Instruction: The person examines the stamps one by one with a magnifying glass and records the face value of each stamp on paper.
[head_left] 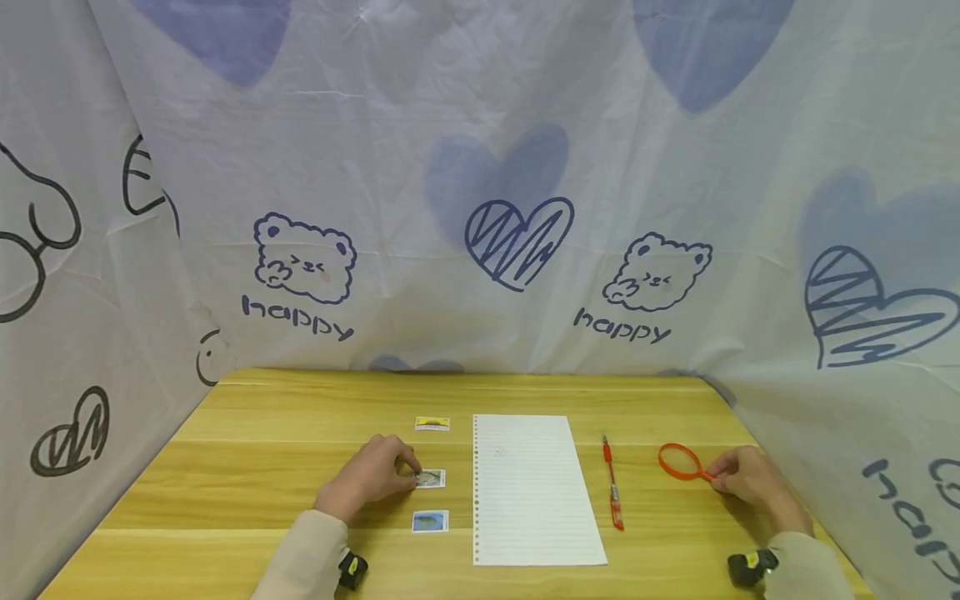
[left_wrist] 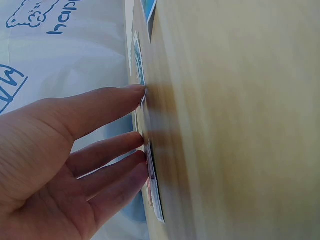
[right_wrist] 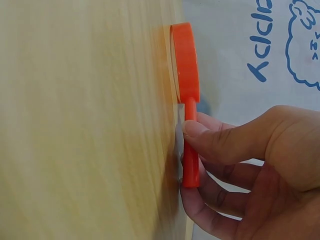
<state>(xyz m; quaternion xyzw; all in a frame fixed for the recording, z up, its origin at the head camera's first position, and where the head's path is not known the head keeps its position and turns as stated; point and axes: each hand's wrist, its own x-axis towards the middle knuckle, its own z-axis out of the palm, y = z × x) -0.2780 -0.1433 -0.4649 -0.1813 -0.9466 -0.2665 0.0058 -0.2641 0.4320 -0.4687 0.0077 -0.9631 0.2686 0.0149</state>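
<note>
Three small white-bordered stamps lie in a column left of the paper: a yellow one [head_left: 432,423] farthest, a grey-green one [head_left: 431,478] in the middle, a blue one [head_left: 430,522] nearest. At the left edge of the middle stamp is my left hand [head_left: 377,472]; in the left wrist view its thumb [left_wrist: 107,107] touches a stamp, with the other fingers spread apart from it. My right hand [head_left: 753,482] grips the handle of an orange-red magnifying glass [right_wrist: 187,62] between thumb and fingers, its round frame standing close over the table at the right.
A lined, hole-punched sheet of paper [head_left: 532,500] lies mid-table with faint marks near its top. A red pen [head_left: 612,483] lies between it and the magnifying glass. Printed white curtains [head_left: 405,167] hang behind and beside the wooden table [head_left: 225,492].
</note>
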